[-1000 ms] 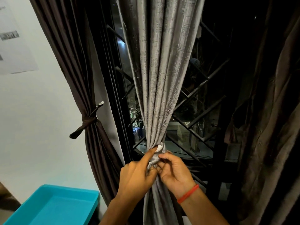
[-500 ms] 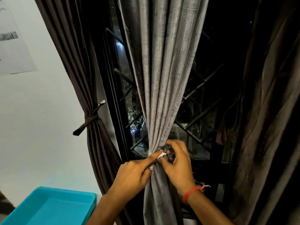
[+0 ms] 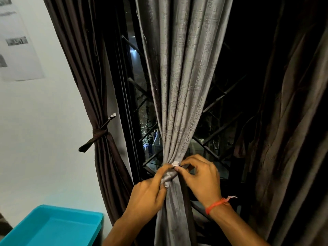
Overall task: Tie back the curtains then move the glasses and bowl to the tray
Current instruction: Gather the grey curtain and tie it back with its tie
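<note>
A grey curtain [image 3: 179,89] hangs in the middle of the window, gathered into a bunch low down. A grey tie-back strip [image 3: 168,177] is wrapped around the bunch, its frayed white end sticking up. My left hand [image 3: 147,194] pinches the strip from the left. My right hand [image 3: 200,176] pinches the strip's end from the right, fingers curled. A turquoise tray [image 3: 53,228] sits at the bottom left. No glasses or bowl are in view.
A dark brown curtain [image 3: 85,71] at the left is tied with its own brown strip [image 3: 96,137]. Another dark curtain [image 3: 292,121] hangs loose at the right. Behind is a black window grille [image 3: 220,132]. A white wall with a paper sheet [image 3: 16,43] is at the left.
My right hand has moved up and over the knot, now pinching the strip's end at the top. My left hand keeps its pinch on the wrap. The view shifted slightly.
</note>
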